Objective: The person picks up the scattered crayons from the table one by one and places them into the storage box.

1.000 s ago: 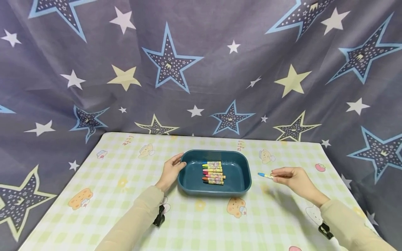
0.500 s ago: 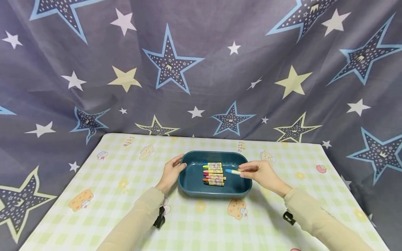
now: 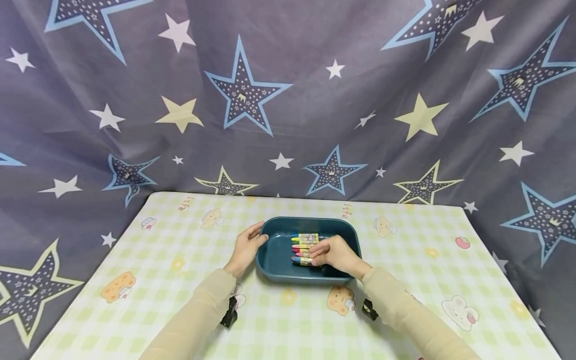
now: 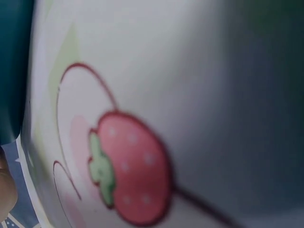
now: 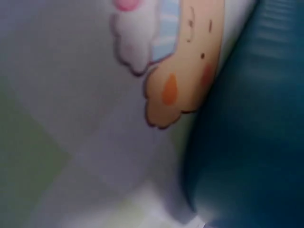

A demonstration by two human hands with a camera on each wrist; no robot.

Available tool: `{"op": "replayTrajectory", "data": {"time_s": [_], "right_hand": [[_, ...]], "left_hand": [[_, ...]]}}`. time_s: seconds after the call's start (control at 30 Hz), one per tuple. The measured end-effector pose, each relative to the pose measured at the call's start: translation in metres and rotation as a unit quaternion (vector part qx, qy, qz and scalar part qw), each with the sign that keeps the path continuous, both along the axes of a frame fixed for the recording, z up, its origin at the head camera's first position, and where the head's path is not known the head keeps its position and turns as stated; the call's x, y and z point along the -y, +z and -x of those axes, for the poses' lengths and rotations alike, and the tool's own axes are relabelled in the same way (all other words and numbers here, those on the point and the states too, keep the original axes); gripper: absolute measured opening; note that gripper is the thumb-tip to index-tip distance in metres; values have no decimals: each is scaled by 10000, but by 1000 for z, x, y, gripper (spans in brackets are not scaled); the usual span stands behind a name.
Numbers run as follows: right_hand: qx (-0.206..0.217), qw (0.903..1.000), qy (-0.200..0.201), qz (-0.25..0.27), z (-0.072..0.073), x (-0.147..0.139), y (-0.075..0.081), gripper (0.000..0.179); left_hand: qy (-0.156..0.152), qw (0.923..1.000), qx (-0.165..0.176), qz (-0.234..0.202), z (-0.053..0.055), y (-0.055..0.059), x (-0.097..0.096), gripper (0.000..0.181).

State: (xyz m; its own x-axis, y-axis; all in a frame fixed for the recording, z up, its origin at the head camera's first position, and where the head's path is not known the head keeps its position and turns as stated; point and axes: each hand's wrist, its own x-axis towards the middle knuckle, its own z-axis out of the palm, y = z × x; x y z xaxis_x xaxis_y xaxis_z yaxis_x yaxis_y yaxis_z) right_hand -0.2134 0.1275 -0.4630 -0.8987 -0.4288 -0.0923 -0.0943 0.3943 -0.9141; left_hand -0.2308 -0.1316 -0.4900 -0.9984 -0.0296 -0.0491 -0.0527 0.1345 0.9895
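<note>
A row of several paper-wrapped crayons (image 3: 308, 238) lies in a dark teal tray (image 3: 297, 278) in the head view, their coloured tips pointing left. My right hand (image 3: 338, 254) is inside the tray over the row's right side and pinches a blue-tipped crayon (image 3: 304, 260) at the near end. This hand covers the right ends of several crayons. At the tray's left end, my left hand (image 3: 244, 250) grips the rim, its thumb over the edge and its fingers along the outer wall. The right wrist view shows the tray's outer wall (image 5: 256, 142) close up.
The table wears a green-and-white checked cloth (image 3: 153, 320) printed with cartoon animals and fruit. A dark curtain (image 3: 288, 135) with stars hangs right behind the table's far edge. Black wrist straps (image 3: 229, 312) sit on both sleeves.
My right hand has carried the blue-tipped crayon leftward from beside the tray, over its right rim and down to the row's near end. My left hand stays on the tray.
</note>
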Motion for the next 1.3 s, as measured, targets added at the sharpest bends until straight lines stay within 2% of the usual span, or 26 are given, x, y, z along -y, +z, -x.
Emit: {"op": "replayTrajectory", "data": {"time_s": [0.13,0.33,0.57,0.73,0.9,1.0,1.1,1.23,1.3], "right_hand": [[178,9997,-57,-169,1,3,-2,25],[259,9991,-134,-308,3,3,-5,26],[385,9992,-69,-82,2,3,-8,28],[421,9991,-108,-14,4,4,-6,28],[259,9996,-80,31,3,2,-5,30],[168,9994,45,306,3,0,-8,31],[125,9976,145,671,-1,0,-3,34],[-9,9951,245,956,-2,0,-4,37],[-131,9951,228,954,1,0,-10,38]], "left_hand": [[103,9999,-43,-14,-2,0,0,47],[63,10000,-19,-52,-2,0,-3,46],[-108,9996,99,-225,-3,5,-1,48],[-120,9995,151,-233,-4,9,1,48],[-7,9998,56,-194,-2,2,-3,47],[46,9999,-2,-121,-2,-2,-6,46],[29,10000,-16,-80,-2,-2,-7,46],[-183,9998,-55,106,1,-3,-4,48],[-299,9992,-110,243,2,-3,-3,49]]}}
